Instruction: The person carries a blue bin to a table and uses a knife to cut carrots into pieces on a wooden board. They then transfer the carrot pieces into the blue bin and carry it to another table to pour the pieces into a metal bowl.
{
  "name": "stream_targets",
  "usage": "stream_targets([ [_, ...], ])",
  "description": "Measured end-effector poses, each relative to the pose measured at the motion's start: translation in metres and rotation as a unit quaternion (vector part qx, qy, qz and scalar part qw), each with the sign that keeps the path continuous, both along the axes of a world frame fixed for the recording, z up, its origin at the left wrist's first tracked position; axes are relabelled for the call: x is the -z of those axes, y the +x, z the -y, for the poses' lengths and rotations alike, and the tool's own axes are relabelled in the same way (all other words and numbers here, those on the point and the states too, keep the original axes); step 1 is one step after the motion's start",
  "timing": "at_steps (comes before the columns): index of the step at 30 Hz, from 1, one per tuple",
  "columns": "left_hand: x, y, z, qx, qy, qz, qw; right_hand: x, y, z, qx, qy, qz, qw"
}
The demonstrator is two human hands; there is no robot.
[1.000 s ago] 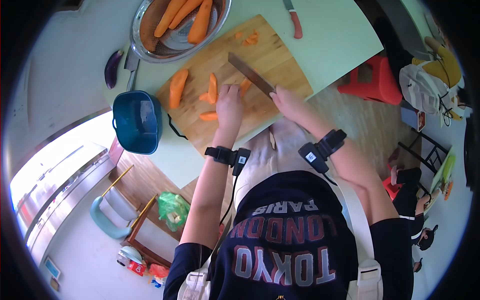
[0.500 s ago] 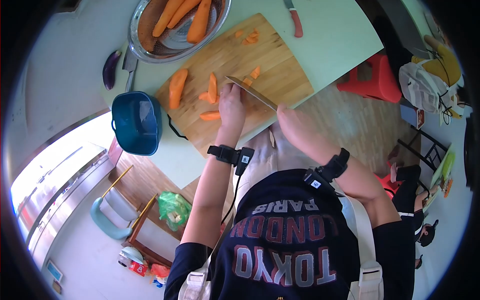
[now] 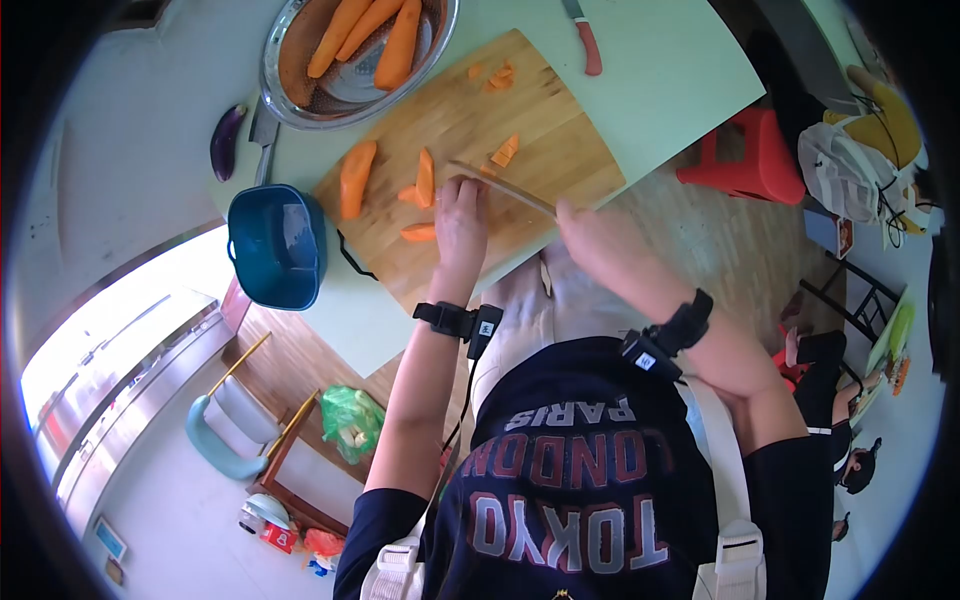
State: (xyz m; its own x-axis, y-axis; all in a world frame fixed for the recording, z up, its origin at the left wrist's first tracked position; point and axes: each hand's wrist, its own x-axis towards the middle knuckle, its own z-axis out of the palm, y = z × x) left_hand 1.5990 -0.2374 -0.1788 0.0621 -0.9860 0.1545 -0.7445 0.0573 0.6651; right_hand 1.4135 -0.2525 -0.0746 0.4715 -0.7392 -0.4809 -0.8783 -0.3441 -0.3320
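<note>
On the wooden cutting board point(image 3: 560, 125), my right hand point(image 3: 592, 238) grips the handle of a knife point(image 3: 515, 193), its blade pointing up and left. My left hand point(image 3: 461, 222) is closed with its fingertips down on the board beside the blade; what they press is mostly hidden, with a bit of orange at the blade. Cut carrot pieces point(image 3: 505, 151) lie just beyond the blade. Left of my left hand are more carrot chunks point(image 3: 426, 178), and a larger carrot piece point(image 3: 356, 180) rests farther left. Small carrot bits point(image 3: 500, 77) sit near the board's far edge.
A metal basin point(image 3: 272, 75) with whole carrots stands beyond the board. At the left are a blue container point(image 3: 276, 285), a cleaver point(image 3: 264, 130) and an eggplant point(image 3: 226, 142). Another knife point(image 3: 590, 48) lies at the far right. A red stool point(image 3: 750, 160) and a person point(image 3: 825, 390) are off right.
The blade has tilted and shifted slightly, and my right forearm has moved a little to the right. My left hand stays beside the blade. The carrot slices beyond it look slightly shifted.
</note>
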Motion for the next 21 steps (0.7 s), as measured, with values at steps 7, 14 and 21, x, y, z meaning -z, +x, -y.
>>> stream_targets([
  [7, 0.012, 0.002, 0.001, -0.008, -0.004, 0.049, 0.999, 0.014, 0.005, -0.021, 0.041, 0.038, -0.032, 0.998],
  [14, 0.01, 0.003, 0.003, -0.005, 0.001, 0.063, 0.998, 0.048, 0.023, -0.007, 0.063, 0.005, 0.059, 0.996],
  [21, 0.0, 0.018, -0.004, -0.035, -0.028, -0.013, 0.999, 0.048, -0.001, 0.012, 0.084, 0.025, 0.137, 0.987],
])
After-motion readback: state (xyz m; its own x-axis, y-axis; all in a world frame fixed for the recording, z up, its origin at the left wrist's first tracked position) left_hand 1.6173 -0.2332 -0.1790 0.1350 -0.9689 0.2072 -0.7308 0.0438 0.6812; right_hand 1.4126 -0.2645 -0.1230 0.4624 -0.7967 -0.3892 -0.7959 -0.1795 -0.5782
